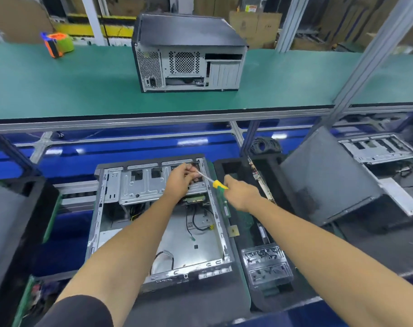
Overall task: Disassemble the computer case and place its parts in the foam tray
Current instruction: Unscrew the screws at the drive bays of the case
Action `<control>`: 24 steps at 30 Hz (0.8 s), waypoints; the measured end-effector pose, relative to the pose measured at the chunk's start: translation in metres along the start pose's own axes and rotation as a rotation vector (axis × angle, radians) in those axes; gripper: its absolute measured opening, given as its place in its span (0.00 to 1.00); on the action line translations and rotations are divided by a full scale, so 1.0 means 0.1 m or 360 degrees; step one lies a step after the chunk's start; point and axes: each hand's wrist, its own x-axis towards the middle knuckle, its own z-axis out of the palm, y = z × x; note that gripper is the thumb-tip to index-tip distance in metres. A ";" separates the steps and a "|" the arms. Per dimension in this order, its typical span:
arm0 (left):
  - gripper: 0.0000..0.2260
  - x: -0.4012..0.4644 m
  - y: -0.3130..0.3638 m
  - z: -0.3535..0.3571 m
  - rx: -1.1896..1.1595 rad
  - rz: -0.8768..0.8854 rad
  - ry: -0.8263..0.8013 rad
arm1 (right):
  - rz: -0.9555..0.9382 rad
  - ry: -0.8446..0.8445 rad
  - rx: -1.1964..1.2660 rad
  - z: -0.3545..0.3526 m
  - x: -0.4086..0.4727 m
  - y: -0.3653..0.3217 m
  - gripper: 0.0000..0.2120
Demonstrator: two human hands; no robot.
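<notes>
An open computer case (153, 232) lies flat in front of me, its side off, loose cables on its metal floor. My left hand (180, 179) reaches into the far right corner at the drive cage (139, 185), fingers curled around the shaft tip of a screwdriver (215, 182). The screwdriver's yellow-green handle is gripped by my right hand (242, 193) and angled toward that corner. Right of the case sits the black foam tray (226, 167), which holds a circuit board (259, 180) on edge and a clear plastic box of screws (266, 263).
A grey side panel (330, 185) leans at the right, over another opened chassis (384, 149). A closed small case (189, 53) stands on the green shelf (59, 83) above, with an orange-green tape dispenser (57, 43) far left. Black foam (17, 220) lies at the left.
</notes>
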 end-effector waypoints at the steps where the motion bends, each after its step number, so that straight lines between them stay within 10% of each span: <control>1: 0.04 -0.04 0.02 0.04 -0.0003 0.0003 0.0035 | 0.0007 0.0016 0.0081 0.04 -0.03 0.04 0.02; 8: 0.05 -0.34 0.09 0.50 0.0301 0.0196 0.0023 | -0.0016 0.0023 0.0910 0.34 -0.30 0.60 0.13; 14: 0.09 -0.57 0.12 1.06 0.1341 0.0369 -0.0075 | 0.0097 0.0042 0.1176 0.60 -0.39 1.13 0.10; 24: 0.08 -1.16 -0.18 2.20 0.2115 0.0334 -0.0860 | 0.0315 0.0104 0.1700 1.09 -0.67 1.82 0.12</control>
